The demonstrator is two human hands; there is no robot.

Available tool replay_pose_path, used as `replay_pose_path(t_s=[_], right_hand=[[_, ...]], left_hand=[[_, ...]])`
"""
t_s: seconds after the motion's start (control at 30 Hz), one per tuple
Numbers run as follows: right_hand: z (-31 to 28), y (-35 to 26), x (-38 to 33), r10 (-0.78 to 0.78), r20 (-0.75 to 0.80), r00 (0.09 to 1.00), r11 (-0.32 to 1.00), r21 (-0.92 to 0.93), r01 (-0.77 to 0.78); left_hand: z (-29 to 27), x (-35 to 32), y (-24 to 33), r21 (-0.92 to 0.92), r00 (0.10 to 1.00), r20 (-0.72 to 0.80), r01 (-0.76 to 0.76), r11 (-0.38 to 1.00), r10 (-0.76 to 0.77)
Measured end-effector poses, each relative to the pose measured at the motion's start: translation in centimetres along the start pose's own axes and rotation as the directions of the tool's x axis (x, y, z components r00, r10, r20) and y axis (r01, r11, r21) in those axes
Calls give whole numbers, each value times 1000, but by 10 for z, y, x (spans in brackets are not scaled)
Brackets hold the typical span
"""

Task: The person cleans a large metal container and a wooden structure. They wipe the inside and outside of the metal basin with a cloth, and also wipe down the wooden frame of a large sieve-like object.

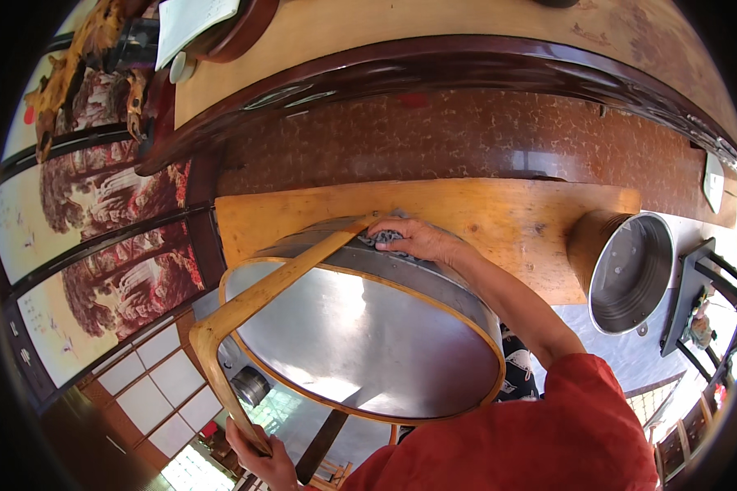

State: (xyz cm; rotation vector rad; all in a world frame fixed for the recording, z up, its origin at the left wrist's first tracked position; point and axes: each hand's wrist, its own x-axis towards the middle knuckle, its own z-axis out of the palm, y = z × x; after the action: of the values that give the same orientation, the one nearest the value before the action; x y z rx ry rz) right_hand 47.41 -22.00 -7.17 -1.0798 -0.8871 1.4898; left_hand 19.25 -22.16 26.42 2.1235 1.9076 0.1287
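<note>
A large round metal vessel (385, 327) with a thin yellow-brown rim is tilted on its side in front of me. A bent wooden handle (282, 274) runs across its left part. At the lower left, my left hand (262, 457) is closed around the near end of that handle. My right hand (418, 243) presses a crumpled grey cloth (385, 237) against the vessel's grey outer side, near the handle's far end. Beneath the vessel lies a wooden bench (483, 209), partly covered by it.
A metal bucket (630, 278) lies tilted at the bench's right end. Beyond the bench stands a dark-edged table (434, 61). Printed panels (131, 274) line the left, and a small dark stand (688, 286) is at the right. A metal pot (250, 385) shows below the handle.
</note>
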Motion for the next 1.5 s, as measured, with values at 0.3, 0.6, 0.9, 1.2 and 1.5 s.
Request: replay_pose_path(t_s=[0.3, 0.6, 0.9, 1.2, 1.5], right_hand=[[-2, -7, -78, -50, -122, 991, 999, -24, 48], [-15, 37, -78, -9, -222, 975, 995, -96, -13], [-37, 81, 26, 188, -132, 973, 951, -224, -214], [16, 109, -213, 333, -606, 722, 943, 194, -272], [59, 88, -198, 256, -819, 513, 951, 307, 16]], left_hand=[[-6, -2, -11, 224, 991, -14, -128, 966, 135], [-4, -1, -7, 294, 985, 3, -167, 941, 174], [-5, -8, -21, -146, 972, -9, 232, 962, -236], [-2, 1, 14, 81, 997, 36, 64, 995, -67], [-13, 14, -22, -174, 973, 190, -97, 980, 130]])
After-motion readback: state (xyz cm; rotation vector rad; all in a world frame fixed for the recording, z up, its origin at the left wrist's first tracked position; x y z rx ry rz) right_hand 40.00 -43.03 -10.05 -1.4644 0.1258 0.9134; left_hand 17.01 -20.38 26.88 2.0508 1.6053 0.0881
